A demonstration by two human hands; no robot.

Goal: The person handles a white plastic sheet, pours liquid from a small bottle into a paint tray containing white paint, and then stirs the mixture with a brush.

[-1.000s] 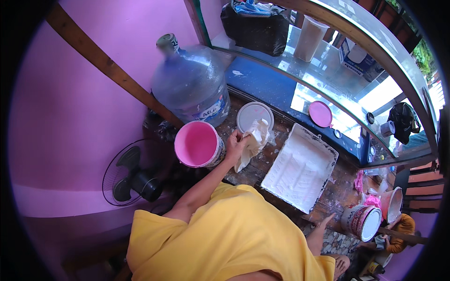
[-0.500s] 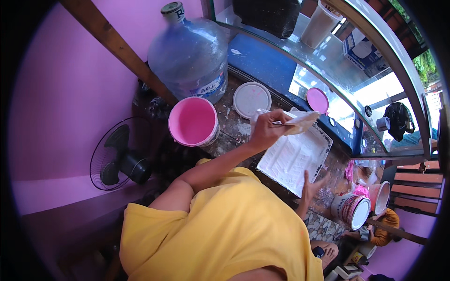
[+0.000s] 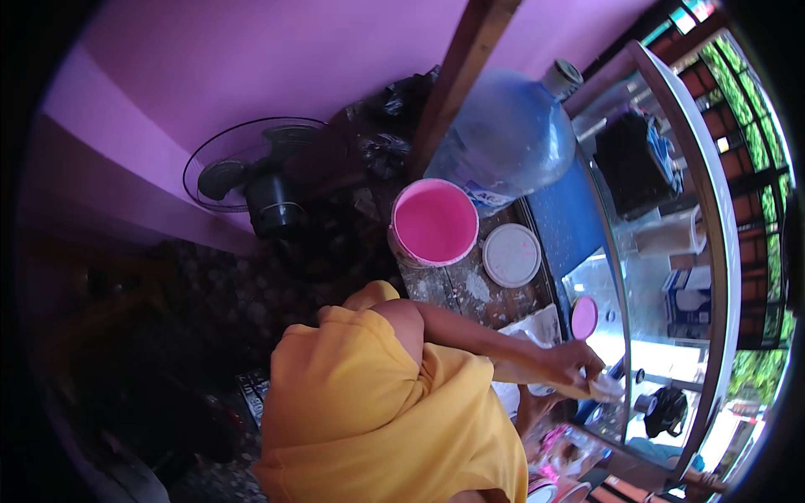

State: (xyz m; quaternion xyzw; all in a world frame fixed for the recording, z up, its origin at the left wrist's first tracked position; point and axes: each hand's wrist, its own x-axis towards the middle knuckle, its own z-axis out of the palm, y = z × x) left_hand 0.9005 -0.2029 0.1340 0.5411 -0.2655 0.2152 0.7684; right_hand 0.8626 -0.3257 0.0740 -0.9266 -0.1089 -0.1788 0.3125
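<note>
My left hand (image 3: 579, 362) is closed around a crumpled white, paint-smeared piece (image 3: 605, 387) that looks like a cloth or soft sheet. It is held out by the glass case, beyond the white paint tray (image 3: 543, 325). My left forearm crosses over that tray and hides most of it. Below the left wrist, my right hand (image 3: 537, 407) shows in part, fingers stretched out and nothing visible in them. A pink-lined bucket (image 3: 434, 222) stands on the paint-spattered wooden surface (image 3: 457, 285), with a round whitish lid (image 3: 511, 256) lying beside it.
Behind the bucket is a large blue water bottle (image 3: 511, 134) near a slanting wooden post (image 3: 457, 80). A glass display case (image 3: 620, 251) runs along the right, with a pink lid (image 3: 584, 318) by it. A black fan (image 3: 272, 197) stands by the purple wall.
My view has turned, so the bucket and bottle now appear further right. My left hand has moved, with the white piece, past the tray toward the glass case. My right hand is now near my left wrist.
</note>
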